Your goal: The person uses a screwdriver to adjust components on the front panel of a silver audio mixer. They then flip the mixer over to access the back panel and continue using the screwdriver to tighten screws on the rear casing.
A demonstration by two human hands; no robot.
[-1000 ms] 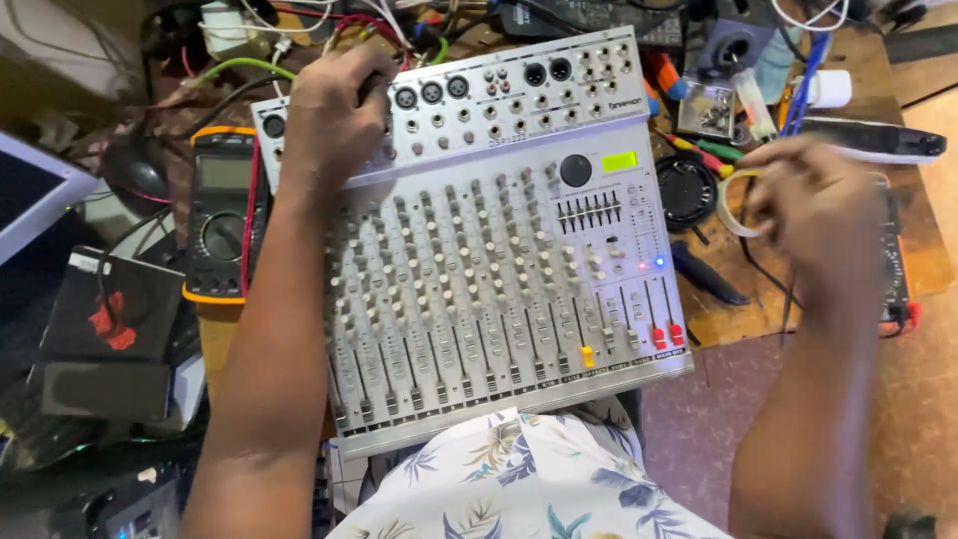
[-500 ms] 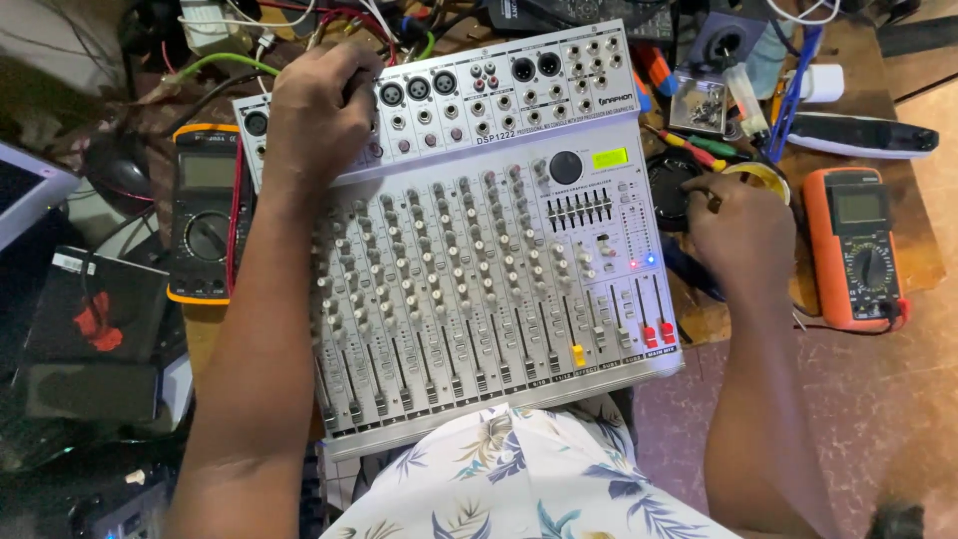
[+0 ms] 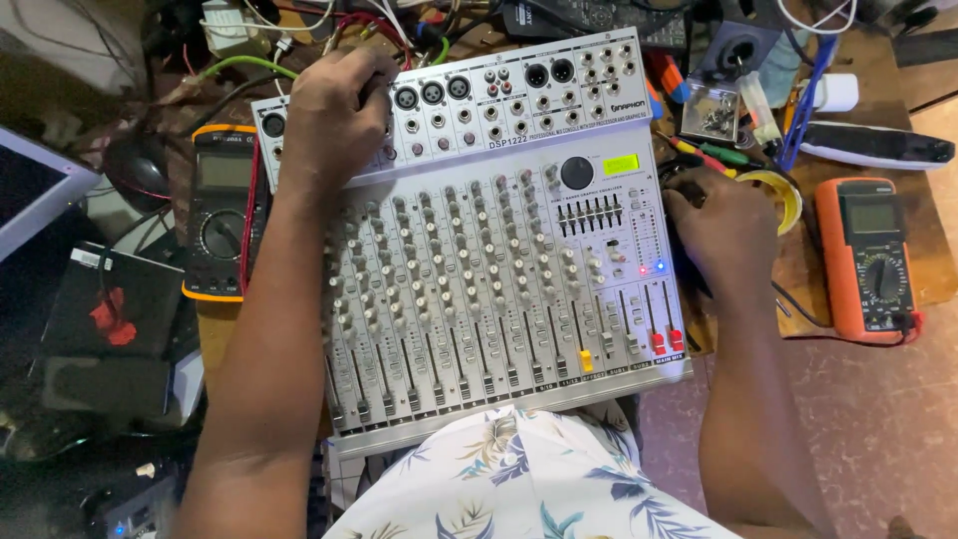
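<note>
My left hand (image 3: 334, 115) is curled over the upper left corner of the silver-grey audio mixing console (image 3: 479, 250), fingers closed down on the back edge by the row of round black input sockets, so it grips the console itself. The console rests tilted against my lap, its near edge just above my pale floral-print shirt (image 3: 519, 479), its rows of small grey knobs and sliders facing up, with two red fader caps (image 3: 667, 341) at its lower right. My right hand (image 3: 723, 225) presses against the console's right side, fingers bent and tucked toward the edge; I cannot tell whether they clasp anything. Just beyond that hand lies a yellow ring of tape (image 3: 778, 195), and further right an orange handheld multimeter (image 3: 873, 258) lies on the wooden bench (image 3: 928, 250). A black multimeter with a yellow rim (image 3: 222, 210) lies just beside my left forearm.
</note>
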